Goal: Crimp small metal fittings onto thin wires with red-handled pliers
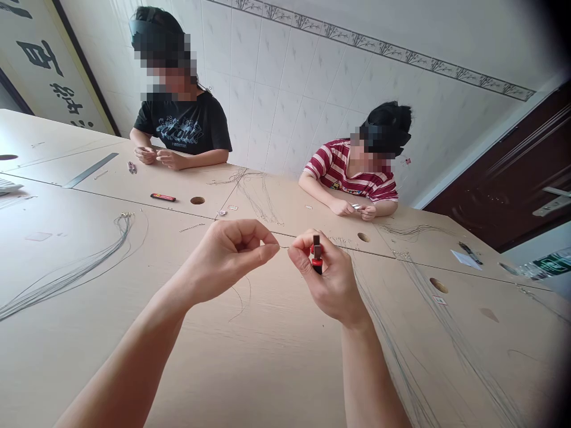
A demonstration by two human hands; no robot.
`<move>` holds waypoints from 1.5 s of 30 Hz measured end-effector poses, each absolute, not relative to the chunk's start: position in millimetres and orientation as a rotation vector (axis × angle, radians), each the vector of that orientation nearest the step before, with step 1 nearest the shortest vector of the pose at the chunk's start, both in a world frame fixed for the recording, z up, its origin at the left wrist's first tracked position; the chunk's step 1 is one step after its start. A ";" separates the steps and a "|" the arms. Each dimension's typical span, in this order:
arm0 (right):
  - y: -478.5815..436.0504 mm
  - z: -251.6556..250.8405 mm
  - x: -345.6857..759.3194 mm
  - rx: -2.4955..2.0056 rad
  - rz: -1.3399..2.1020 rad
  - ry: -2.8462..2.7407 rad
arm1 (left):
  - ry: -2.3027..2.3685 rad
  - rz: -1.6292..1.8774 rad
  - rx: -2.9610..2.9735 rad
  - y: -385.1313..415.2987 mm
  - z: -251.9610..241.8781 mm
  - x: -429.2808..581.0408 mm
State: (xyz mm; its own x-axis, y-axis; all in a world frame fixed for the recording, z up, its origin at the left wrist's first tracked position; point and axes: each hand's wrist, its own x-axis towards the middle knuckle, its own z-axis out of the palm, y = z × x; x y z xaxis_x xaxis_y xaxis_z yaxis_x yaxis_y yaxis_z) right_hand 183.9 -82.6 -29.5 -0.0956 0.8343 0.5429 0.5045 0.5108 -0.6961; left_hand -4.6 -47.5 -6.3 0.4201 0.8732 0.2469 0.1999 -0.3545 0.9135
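Note:
My left hand (223, 258) is closed in a pinch, thumb against forefinger, on a thin cord. A short piece of the cord (284, 247) bridges the small gap to my right hand (334, 285), whose thumb and forefinger pinch the other side. Below my left hand hangs a loose, curling length. Tucked in my right hand are small pliers (316, 254), jaws up, with red and black on the handle; my fingers hide most of them. Both hands are raised over the table (250, 368), fingertips nearly meeting.
A bundle of grey cords (102, 255) lies to the left, more cords (401, 351) to the right. Beyond are a red-and-black marker-like stick (163, 197), a steel ruler (91, 170) and a plastic bottle (546, 264). Two people sit across the table, hands on small items.

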 end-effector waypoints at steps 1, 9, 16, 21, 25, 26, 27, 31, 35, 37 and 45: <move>-82.4 -29.7 183.8 -1.131 0.402 -1.751 | 0.916 0.975 1.805 -47.9 -6.3 -4.2; -81.9 -30.3 183.5 -1.087 0.384 -1.741 | 0.870 0.929 1.816 -49.7 -10.9 -1.9; -84.6 -28.7 182.8 -1.060 0.402 -1.740 | 0.955 0.918 1.833 -47.7 -10.7 -3.3; -84.0 -29.3 181.0 -1.060 0.443 -1.753 | 0.980 0.980 1.789 -48.2 -10.8 -4.1; -83.9 -29.2 180.4 -1.062 0.444 -1.750 | 0.955 1.014 1.770 -48.6 -8.7 -3.7; -83.9 -28.9 180.3 -1.060 0.443 -1.749 | 0.932 1.017 1.761 -48.5 -7.7 -3.5; -84.0 -28.6 180.2 -1.055 0.443 -1.748 | 0.909 1.025 1.755 -48.5 -6.6 -3.3; -84.2 -28.0 179.7 -1.042 0.439 -1.737 | 0.894 1.071 1.763 -48.6 -3.2 -3.2; -83.8 -28.4 179.3 -1.037 0.425 -1.743 | 0.910 1.006 1.760 -50.1 -2.1 -4.6; -83.7 -28.5 179.3 -1.038 0.434 -1.745 | 0.920 0.963 1.749 -50.7 -2.2 -5.0; -85.0 -28.6 179.3 -1.066 0.440 -1.769 | 0.952 0.825 1.703 -50.9 -3.5 -2.7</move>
